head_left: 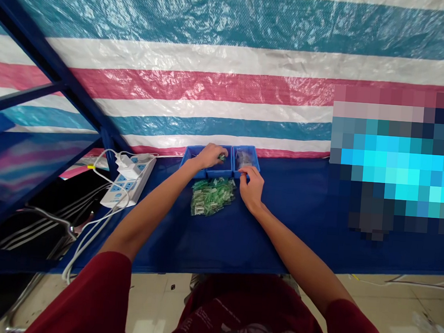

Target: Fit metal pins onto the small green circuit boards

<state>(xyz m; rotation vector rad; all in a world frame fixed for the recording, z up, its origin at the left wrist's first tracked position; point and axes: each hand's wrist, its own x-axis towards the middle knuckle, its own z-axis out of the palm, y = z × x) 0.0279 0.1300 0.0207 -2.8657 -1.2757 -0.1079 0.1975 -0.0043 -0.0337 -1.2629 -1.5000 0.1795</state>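
Note:
My left hand (211, 156) is above the middle blue bin (218, 174), its fingers closed on a small green packet (221, 157). At the front edge of the right blue bin (256, 159) is my right hand (251, 187), with thumb and fingers pinched together. Whatever those fingers hold, if anything, is too small to make out. Clear, greyish plastic pieces (244, 158) lie inside the right bin. A heap of green and clear small packets (212, 196) is spread on the blue table in front of the bins. My left forearm partly covers the left blue bin (187, 157).
A white power strip (131, 183) with a plugged-in adapter and cables sits at the table's left end. Behind the bins hangs a striped plastic sheet (212, 92). A blue metal frame (78, 100) rises at left. The blue table (299, 202) extends right, toward a pixelated area.

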